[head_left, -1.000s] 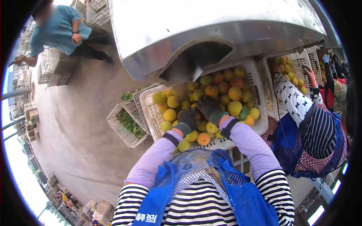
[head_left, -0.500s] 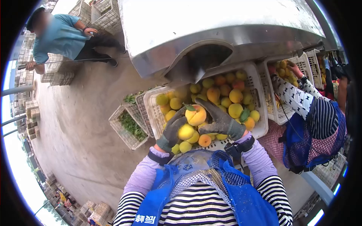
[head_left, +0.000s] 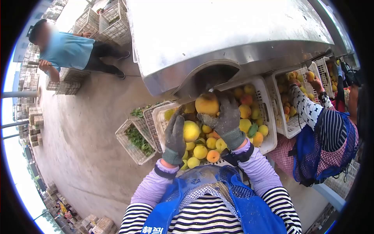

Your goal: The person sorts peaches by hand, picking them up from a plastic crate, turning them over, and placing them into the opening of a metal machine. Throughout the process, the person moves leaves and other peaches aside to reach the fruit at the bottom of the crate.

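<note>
In front of the big metal machine [head_left: 233, 35], above a white crate [head_left: 269, 117] full of peaches, the person in the blue apron has both gloved hands raised. The left hand [head_left: 175, 134] is curled around a yellow peach [head_left: 191, 131], with the fingers up along its side. The right hand [head_left: 225, 117] grips an orange peach [head_left: 207, 103] from the right and holds it a little higher, just below the dark opening of the machine. The two peaches are near each other, above the pile. Left of the crate stands a smaller crate with green leaves [head_left: 136, 138]. On the right, a co-worker's hand [head_left: 316, 82] holds a fruit over a second crate [head_left: 290, 126].
</note>
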